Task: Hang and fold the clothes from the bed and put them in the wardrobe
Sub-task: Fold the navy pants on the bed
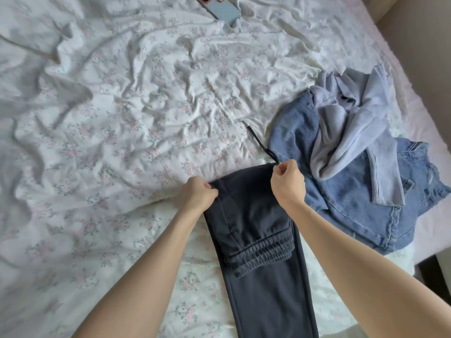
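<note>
**Sweatpants mid-fold, two garments waiting**

While the dark sweatpants [253, 230] lie along the near edge of the bed [122, 118], we grip their far fold with both hands: the left hand [197, 193] has its fingers curled tight on the left corner, and the right hand [288, 184] pinches the right corner, just where the drawstring [258, 140] trails out over the sheet. The cuffs are already doubled back onto the legs, so we judge this fold about half done; another fold looks needed before the trousers can go away.

Just right of them lies one denim garment [341, 191], unfolded, with one pale blue sweater [353, 132] crumpled on top. That makes three garments on the bed, none finished. The wardrobe is out of view.

One phone [220, 8] rests at the far edge.
</note>
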